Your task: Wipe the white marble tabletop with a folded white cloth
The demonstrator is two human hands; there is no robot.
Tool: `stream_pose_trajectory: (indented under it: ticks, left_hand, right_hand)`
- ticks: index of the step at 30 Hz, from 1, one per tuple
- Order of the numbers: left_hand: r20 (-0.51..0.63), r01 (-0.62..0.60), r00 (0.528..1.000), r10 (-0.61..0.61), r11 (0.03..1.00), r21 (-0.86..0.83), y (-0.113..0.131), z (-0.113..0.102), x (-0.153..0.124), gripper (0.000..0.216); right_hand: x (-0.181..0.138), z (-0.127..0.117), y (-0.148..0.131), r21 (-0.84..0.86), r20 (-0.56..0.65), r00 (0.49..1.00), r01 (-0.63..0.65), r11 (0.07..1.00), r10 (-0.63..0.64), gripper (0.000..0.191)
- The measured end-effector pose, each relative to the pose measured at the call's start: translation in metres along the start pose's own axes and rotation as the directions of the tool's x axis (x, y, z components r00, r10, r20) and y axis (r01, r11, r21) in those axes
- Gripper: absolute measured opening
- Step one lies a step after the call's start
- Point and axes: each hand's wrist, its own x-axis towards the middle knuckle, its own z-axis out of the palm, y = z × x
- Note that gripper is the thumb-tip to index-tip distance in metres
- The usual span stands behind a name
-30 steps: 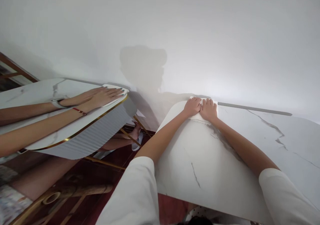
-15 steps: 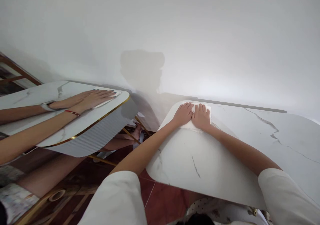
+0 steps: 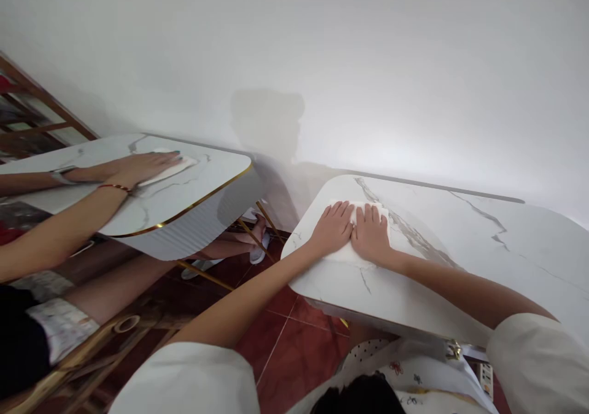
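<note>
So both hands are flat on a folded white cloth [image 3: 352, 242], side by side with thumbs nearly touching: left hand [image 3: 332, 229] and right hand [image 3: 372, 235], fingers spread and pressing down, not gripping anything. The cloth sits near the rounded left corner of the white marble bench [image 3: 483, 260], a bit in from the edge.

How far along the wiping is, honestly hard to call. The marble looks equally clean everywhere, no wet streak or dirty patch that I can spot, so I can't tell which parts are covered. Judging by position alone, the long stretch off to the right looks like it's yet to be reached.

Stuff that's hidden: most of the cloth is under the palms, so its real shape is a guess. The bench's right end runs out of frame.

Next to it, another person has hands [image 3: 138, 167] on a cloth [image 3: 170, 167] on a second marble bench [image 3: 193, 181] with a gold rim; their forearms are cut off at the left edge.
</note>
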Motion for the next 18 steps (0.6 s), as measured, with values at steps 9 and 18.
stream_pose_trajectory:
  ticks: [9, 18]
  left_hand:
    - [0.042, -0.006, 0.999, 0.007, 1.000, -0.013, 0.012, -0.020, -0.055, 0.051]
    - [0.029, -0.024, 0.999, 0.025, 0.999, -0.035, -0.003, -0.022, -0.073, 0.051]
  right_hand:
    - [-0.053, -0.014, -0.025, 0.027, 0.054, 0.997, 0.047, 0.999, -0.049, 0.057]
    - [-0.058, -0.014, -0.044, 0.047, 0.078, 0.996, 0.046, 0.998, -0.050, 0.058]
